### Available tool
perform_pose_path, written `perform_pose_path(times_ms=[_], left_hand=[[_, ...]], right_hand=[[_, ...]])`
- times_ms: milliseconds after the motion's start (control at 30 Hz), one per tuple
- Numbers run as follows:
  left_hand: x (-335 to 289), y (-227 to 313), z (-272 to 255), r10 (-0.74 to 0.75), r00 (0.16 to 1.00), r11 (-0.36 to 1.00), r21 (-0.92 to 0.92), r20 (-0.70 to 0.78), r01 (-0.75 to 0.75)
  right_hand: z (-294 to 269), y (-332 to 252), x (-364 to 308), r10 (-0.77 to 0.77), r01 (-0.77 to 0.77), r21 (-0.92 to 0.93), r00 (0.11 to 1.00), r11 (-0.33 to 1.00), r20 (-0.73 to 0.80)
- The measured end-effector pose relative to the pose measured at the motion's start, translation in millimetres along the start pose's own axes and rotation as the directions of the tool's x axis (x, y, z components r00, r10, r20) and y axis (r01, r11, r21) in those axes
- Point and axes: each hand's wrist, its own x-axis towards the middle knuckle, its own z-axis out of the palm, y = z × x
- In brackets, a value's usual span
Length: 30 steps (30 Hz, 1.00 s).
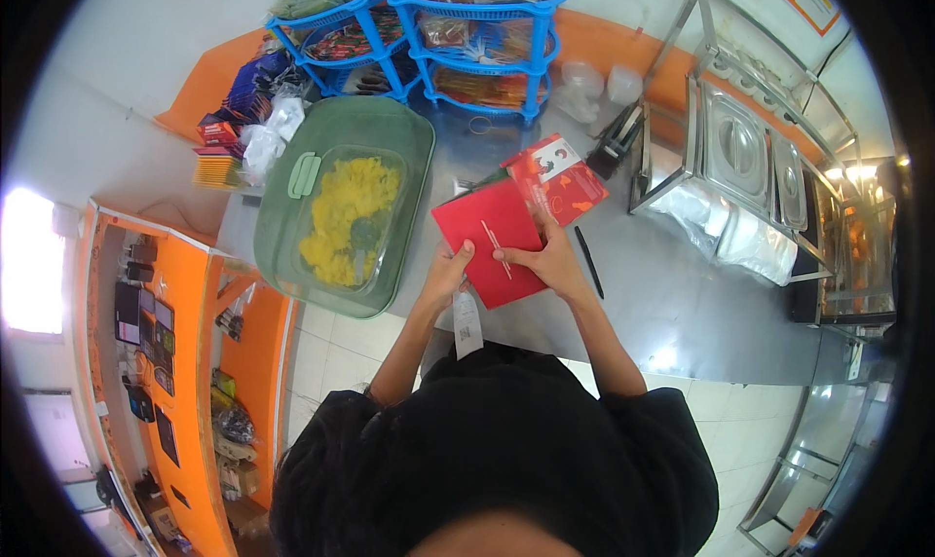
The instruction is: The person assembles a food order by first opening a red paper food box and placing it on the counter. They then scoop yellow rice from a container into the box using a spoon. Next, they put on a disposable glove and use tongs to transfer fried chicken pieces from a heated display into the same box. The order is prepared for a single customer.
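Note:
My left hand (447,273) is closed on the left edge of a flat red paper piece (484,216), its thumb on top; whether it is a bag or a folder I cannot tell. The right hand (557,263) grips the same red piece from the other side, thumb laid across its face near a thin white line. Below the left hand hangs a white printed slip (467,325); what holds its upper end is hidden. Just beyond lies a red printed packet (575,199) with a white patch, partly covered. A black pen (589,262) rests beside the right hand.
A green tub (268,231) with yellow food under a clear lid stands left on the steel table (701,323). Blue tiered racks (477,70) hold packets at the back. Clear cups, a black holder (616,143) and a steel rack with lidded pans (732,143) stand right.

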Motion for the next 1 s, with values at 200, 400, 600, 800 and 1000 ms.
perform_pose_path(times_ms=[200,400,600,800,1000], left_hand=[[6,27,10,0.439,0.883,0.749,0.61,-0.167,-0.257],[16,4,1,0.096,0.981,0.943,0.331,-0.17,-0.035],[29,-28,-49,0.275,0.954,0.347,0.938,-0.121,0.019],[34,-27,-68,-0.192,0.981,0.172,0.985,0.019,0.014],[24,-24,-73,-0.041,0.99,0.307,0.945,0.132,-0.113]], right_hand=[[-9,6,2,-0.192,0.217,-0.428,0.976,0.878,0.102],[28,45,6,-0.573,0.384,-0.859,0.808,0.337,0.136],[43,80,6,-0.03,0.058,-0.156,0.983,0.986,0.18],[48,115,-13,-0.042,0.177,-0.253,0.886,0.951,0.463],[20,125,-7,-0.025,0.145,-0.205,0.868,0.968,0.496]])
